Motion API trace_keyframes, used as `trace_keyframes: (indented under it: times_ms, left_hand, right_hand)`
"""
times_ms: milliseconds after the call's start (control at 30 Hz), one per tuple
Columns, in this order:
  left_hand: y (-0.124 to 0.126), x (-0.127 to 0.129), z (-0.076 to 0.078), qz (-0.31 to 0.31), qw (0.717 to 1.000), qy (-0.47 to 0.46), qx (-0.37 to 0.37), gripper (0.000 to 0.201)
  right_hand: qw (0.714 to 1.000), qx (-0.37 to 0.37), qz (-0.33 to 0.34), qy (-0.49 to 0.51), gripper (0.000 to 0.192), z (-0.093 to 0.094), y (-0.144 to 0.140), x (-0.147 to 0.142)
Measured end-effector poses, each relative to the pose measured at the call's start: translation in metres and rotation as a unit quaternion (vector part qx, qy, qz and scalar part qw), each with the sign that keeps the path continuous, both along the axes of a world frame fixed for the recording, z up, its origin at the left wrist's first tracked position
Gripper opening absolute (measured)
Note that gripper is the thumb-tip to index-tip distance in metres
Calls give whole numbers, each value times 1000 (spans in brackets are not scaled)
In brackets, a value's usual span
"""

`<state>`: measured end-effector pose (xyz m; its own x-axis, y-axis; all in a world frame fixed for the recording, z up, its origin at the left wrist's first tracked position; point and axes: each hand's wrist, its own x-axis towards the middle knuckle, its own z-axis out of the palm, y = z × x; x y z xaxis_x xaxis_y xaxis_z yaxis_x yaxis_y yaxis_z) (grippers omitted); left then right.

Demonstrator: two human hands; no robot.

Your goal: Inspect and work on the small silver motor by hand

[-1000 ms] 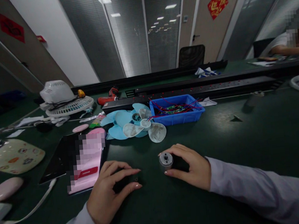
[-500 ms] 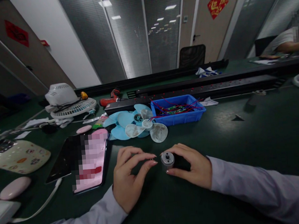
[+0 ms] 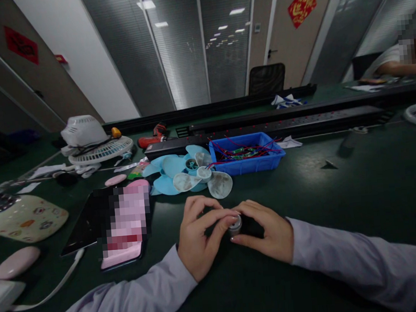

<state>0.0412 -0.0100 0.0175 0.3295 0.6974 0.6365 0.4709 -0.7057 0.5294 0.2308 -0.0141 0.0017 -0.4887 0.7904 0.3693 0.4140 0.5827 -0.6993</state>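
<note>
On a dark green workbench [image 3: 341, 198], a person's right hand [image 3: 267, 230] cups a small silver motor [image 3: 234, 224], thumb and fingers closed around its body, while the left hand [image 3: 200, 236] meets it from the other side with fingertips pinched on the motor's front face. The motor sits on the bench just in front of a heap of pale blue fan blades [image 3: 187, 173]. A blue bin of red-wired circuit boards [image 3: 245, 153] stands right of the blades, and a pink-cased phone [image 3: 125, 227] lies left of them.
</note>
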Motion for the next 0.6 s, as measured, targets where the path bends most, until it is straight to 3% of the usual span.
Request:
trace_keyframes:
  times_ms: [600]
  left_hand:
    - [-3, -6, 2, 4, 998, 67, 1, 29]
  right_hand:
    - [1000, 22, -6, -14, 24, -1, 1, 1]
